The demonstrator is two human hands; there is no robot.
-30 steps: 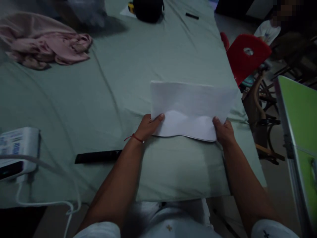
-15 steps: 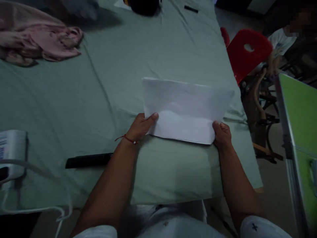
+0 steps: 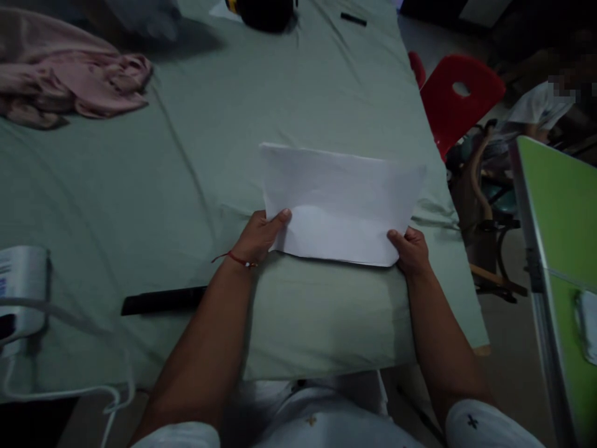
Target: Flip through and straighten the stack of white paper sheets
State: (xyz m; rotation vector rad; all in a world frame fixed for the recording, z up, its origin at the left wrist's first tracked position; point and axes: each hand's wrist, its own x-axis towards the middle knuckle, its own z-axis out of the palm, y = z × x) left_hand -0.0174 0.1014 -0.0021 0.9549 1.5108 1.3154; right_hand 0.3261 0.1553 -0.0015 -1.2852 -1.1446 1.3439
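A white sheet of paper point(image 3: 340, 199) lies over the green cloth of the table point(image 3: 298, 93), its near edge lifted. My left hand point(image 3: 259, 236) grips the near left corner, thumb on top. My right hand point(image 3: 409, 252) pinches the near right corner the same way. A thin red string circles my left wrist. The far edge of the paper rests on the cloth.
A flat black bar point(image 3: 163, 300) lies left of my left forearm. A white device with a cable point(image 3: 21, 292) sits at the left edge. Pink cloth point(image 3: 69, 81) is bunched far left. A red chair point(image 3: 459, 102), a seated person point(image 3: 541, 109) and a green panel point(image 3: 559, 249) stand right.
The paper's near edge and both hands have drawn slightly away from me and left; the sheet looks a bit flatter. The view has shifted a little.
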